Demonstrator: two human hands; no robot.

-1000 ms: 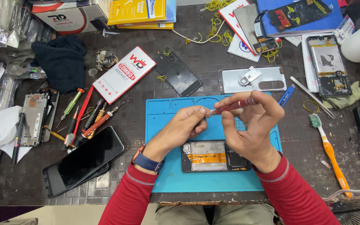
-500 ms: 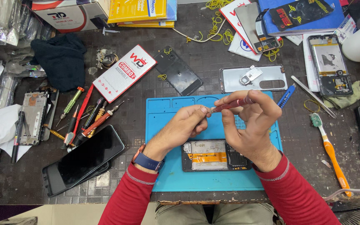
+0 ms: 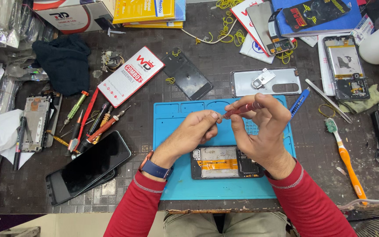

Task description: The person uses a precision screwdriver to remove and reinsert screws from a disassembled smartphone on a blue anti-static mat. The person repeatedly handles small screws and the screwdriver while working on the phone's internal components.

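Right hand [image 3: 264,127] clenched on red screwdriver [image 3: 242,109], left hand [image 3: 197,131] pinching its tip, both above blue mat [image 3: 176,184] over opened phone [image 3: 224,162]; judgement: seat tip squarely, steady wrists before lowering.

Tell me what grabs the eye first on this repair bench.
Both hands meet above the blue work mat at the centre: the right hand grips a red screwdriver while the left hand pinches at its tip. Just below them on the mat lies an opened phone with orange ribbon cable showing. To the left, a black phone lies face up beside a scatter of screwdrivers.
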